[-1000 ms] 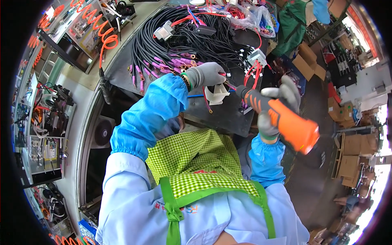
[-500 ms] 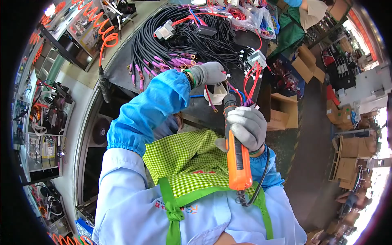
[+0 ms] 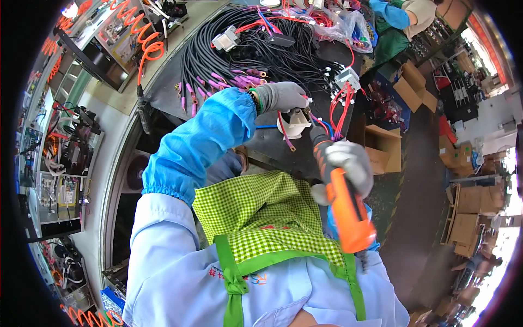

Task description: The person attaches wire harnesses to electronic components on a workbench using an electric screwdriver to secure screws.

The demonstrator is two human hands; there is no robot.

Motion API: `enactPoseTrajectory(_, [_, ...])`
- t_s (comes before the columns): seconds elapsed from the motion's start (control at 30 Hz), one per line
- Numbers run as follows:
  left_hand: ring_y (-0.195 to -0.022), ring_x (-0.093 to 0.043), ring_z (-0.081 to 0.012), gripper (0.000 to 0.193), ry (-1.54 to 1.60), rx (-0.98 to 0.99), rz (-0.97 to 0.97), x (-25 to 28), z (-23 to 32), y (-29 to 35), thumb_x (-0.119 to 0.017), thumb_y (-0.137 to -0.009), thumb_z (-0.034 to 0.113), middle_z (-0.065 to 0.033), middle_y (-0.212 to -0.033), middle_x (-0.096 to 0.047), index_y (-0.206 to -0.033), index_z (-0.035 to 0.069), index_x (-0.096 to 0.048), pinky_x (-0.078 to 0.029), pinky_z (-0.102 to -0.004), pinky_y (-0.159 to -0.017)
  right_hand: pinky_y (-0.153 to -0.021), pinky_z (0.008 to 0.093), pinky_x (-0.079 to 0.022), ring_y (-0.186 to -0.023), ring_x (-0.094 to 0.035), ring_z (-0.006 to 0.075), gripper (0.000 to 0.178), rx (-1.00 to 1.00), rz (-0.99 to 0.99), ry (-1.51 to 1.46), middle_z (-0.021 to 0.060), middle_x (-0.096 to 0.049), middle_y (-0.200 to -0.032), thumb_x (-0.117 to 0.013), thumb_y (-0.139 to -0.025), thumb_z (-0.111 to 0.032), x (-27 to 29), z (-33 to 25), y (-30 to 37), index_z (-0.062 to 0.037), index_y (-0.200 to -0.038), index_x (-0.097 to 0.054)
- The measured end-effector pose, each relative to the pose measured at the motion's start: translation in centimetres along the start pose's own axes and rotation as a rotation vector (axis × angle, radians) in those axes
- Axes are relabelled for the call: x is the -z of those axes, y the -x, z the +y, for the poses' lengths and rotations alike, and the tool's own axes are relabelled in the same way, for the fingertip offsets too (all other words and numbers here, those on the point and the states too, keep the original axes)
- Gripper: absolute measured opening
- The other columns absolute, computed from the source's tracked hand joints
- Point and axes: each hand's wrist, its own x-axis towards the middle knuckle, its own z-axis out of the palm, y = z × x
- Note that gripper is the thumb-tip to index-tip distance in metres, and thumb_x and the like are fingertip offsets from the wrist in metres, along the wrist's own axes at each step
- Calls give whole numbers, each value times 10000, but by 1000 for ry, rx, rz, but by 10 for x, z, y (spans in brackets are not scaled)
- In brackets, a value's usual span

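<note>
My left hand [image 3: 282, 97], in a grey glove, is closed on the top of a white plastic housing [image 3: 295, 128] near the table's front edge. A short cable with a purple sleeve and ring terminal [image 3: 288, 139] hangs beside it. In my gloved right hand [image 3: 353, 163] is an orange and black electric screwdriver [image 3: 348, 213], its fingers wrapped round the grip. The tool's dark front end points up and left, close to the housing's right side; whether it touches is hidden. Blue, purple and red wires [image 3: 330, 128] run to the right of the housing.
Black cables [image 3: 239, 54] with purple-sleeved ring terminals pile up on the dark table [image 3: 169, 90]. Grey-white connector blocks [image 3: 347, 78] with red wires lie there too. Cardboard boxes [image 3: 383, 150] stand to the right. Another person's blue sleeve [image 3: 390, 13] shows at the far right.
The screwdriver's body has swung to the right and tilted, my right hand moving with it. My left hand and the housing are almost in the same place.
</note>
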Motion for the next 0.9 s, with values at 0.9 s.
enactPoseTrajectory(0.9, [-731,-576,-407,249,-764,-597,40,18,26,-6,-639,-792,274,-214,-755,-584,-771,26,-619,-462,-484,-649,-839,389,-449,-795,-598,233,215,-477,351,351,44,-666,-789,-576,-751,-258,82,11,-40,-65,-755,-669])
